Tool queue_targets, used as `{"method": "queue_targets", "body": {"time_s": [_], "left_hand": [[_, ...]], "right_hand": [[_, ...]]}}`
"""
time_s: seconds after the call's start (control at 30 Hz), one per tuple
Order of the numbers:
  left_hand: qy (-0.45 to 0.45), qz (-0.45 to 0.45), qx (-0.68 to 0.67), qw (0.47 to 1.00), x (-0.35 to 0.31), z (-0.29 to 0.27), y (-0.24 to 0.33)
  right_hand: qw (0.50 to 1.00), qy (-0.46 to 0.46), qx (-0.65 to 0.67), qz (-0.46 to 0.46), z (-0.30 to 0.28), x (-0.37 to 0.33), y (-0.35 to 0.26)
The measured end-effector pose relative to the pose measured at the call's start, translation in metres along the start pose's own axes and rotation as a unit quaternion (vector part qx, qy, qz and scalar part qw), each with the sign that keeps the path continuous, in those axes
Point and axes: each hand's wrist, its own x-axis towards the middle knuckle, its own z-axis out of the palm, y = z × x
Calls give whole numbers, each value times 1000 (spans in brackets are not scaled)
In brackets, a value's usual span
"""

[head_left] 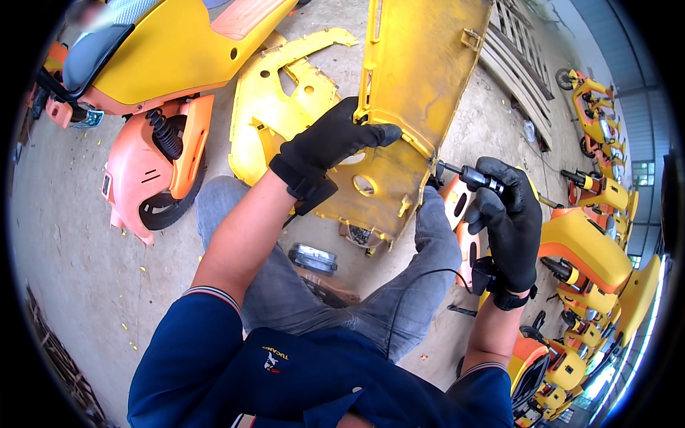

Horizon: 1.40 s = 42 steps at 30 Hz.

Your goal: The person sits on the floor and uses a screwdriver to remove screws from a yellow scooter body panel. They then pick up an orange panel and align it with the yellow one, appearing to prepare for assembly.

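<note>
A large dusty yellow plastic panel stands tilted in front of me, its lower part between my knees. My left hand, in a black glove, is closed on a ridge along the panel's left side, thumb lying across it. My right hand, also gloved in black, grips a screwdriver with a dark handle. Its thin shaft points left and its tip is at the panel's right edge; whether it sits in a screw cannot be told. A rod end shows beyond the right side of that hand.
Another yellow body panel lies behind my left hand. A yellow and orange scooter stands at the far left. A clear lamp unit is between my legs. Wooden pallets lie at the back right; several yellow scooters line the right side.
</note>
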Motion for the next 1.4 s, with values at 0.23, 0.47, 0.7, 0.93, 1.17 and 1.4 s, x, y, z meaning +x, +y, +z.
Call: {"method": "queue_targets", "body": {"time_s": [0.23, 0.47, 0.7, 0.93, 1.17, 1.4], "left_hand": [[20, -32, -1, 999, -2, 4, 4], [10, -34, 2, 999, -4, 8, 10], [-5, 19, 45, 999, -3, 8, 7], [-8, 22, 63, 998, 0, 3, 4], [24, 84, 99, 991, 6, 2, -6], [109, 159, 162, 968, 7, 4, -8]], "right_hand": [[999, 13, 11, 49, 0, 1, -6], [995, 22, 57, 75, -3, -1, -4], [984, 134, 108, 35, -5, 3, 6], [944, 157, 289, 28, 4, 1, 37], [983, 117, 126, 70, 25, -11, 65], [963, 145, 220, 50, 40, -11, 57]]}}
